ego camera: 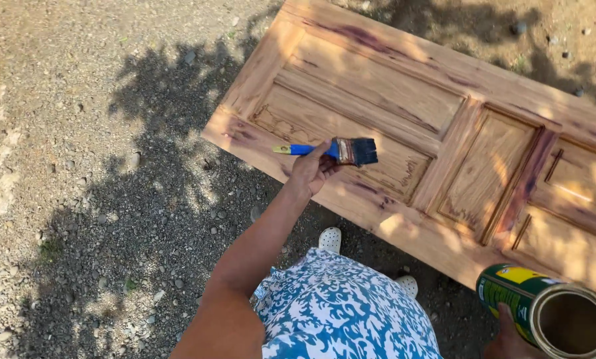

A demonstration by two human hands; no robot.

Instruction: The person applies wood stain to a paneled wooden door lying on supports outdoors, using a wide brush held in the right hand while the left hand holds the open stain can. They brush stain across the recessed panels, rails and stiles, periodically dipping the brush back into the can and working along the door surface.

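- Nearest the camera, at the lower right, the right hand (510, 340) closes around the underside of an open can (547, 311) with a green and yellow label; only part of that hand shows at the picture's edge, fingers wrapped on the can's wall. The can is tipped so that its round mouth faces the camera, its inside brownish.
- Left of that hand lies the person's blue and white patterned garment (344, 312), and just beyond it two white perforated shoes (330, 239) stand on the ground.
- Further out, the left hand (311, 169) is stretched forward on a bare arm and grips a paintbrush (334, 150) by its blue handle. The yellow tip of the handle pokes out to the left of the hand; the dark bristles lie to its right.
- The bristles sit over a wooden panelled door (444, 133) lying flat just beyond and under that hand. The brush is at the door's near rail, beside a recessed panel; whether the bristles touch the wood cannot be told.
- The door's wood is orange-brown with darker purple streaks and looks glossy, dappled with sun.
- Left of and beyond the left hand spreads gravel ground (79, 166), crossed by leafy shadow.
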